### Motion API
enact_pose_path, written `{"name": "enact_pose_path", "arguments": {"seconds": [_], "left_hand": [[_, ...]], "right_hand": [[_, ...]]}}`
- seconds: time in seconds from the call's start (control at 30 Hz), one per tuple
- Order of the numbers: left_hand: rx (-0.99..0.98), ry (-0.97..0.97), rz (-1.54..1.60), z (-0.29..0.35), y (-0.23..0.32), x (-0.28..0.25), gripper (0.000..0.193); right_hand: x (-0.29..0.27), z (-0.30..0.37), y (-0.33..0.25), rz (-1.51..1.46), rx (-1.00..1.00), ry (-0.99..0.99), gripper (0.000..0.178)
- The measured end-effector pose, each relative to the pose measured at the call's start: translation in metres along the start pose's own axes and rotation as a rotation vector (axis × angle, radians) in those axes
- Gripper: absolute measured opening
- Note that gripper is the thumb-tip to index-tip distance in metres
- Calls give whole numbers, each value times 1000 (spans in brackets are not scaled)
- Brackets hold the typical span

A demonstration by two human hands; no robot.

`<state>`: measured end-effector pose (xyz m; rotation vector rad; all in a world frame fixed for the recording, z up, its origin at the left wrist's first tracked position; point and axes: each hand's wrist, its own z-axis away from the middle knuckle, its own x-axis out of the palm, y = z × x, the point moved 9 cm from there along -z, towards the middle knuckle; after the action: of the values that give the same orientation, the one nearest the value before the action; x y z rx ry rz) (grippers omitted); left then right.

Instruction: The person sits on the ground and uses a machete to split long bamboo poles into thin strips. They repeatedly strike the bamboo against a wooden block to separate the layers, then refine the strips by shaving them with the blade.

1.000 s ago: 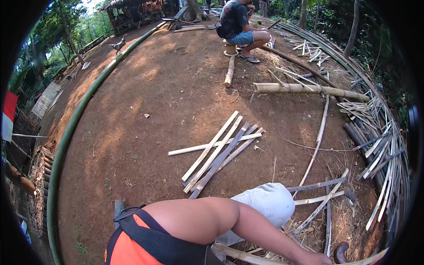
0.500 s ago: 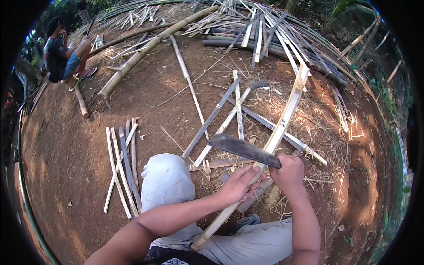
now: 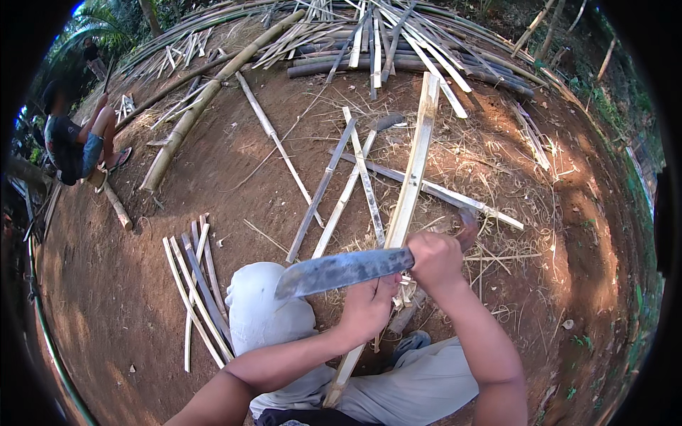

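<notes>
My right hand [image 3: 435, 261] is closed round the handle of a machete [image 3: 344, 271]; its broad, dark-stained blade points left, across the front of my left hand. My left hand [image 3: 366, 309] grips a long split bamboo strip [image 3: 414, 167] with a pale inner face. The strip slants from my lap up and away from me, passing behind the blade near my right fist. Part of my left fingers is hidden by the blade. Whether the edge touches the strip I cannot tell.
Several bamboo strips [image 3: 202, 298] lie left of my knee. Ahead, more strips [image 3: 334, 206] cross on the dirt among shavings, with another blade-like tool [image 3: 389, 121]. A thick bamboo pole [image 3: 177, 138] and a large bamboo pile [image 3: 412, 67] lie farther off. Another person [image 3: 74, 138] sits far left.
The machete has come down and toward me, its blade now lower and turned to show its broad side. The bamboo strip stands more upright. My head view has shifted slightly right.
</notes>
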<state>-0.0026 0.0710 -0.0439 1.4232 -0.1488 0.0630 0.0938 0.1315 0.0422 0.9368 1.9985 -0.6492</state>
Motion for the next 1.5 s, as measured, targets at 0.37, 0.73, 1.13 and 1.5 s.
{"name": "enact_pose_path", "arguments": {"seconds": [0.37,0.73,1.13,1.5], "left_hand": [[141,191,-176,8,24,-35,36],[206,171,-267,-4,2,-8,21],[209,185,-226,1,6,5,23],[191,38,-29,20,19,3,26]], "right_hand": [[19,-25,-12,18,-24,-165,11],[1,-13,9,139,-249,-66,31],[14,-71,87,-235,251,-7,15],[11,-44,133,-370,470,-6,9]]}}
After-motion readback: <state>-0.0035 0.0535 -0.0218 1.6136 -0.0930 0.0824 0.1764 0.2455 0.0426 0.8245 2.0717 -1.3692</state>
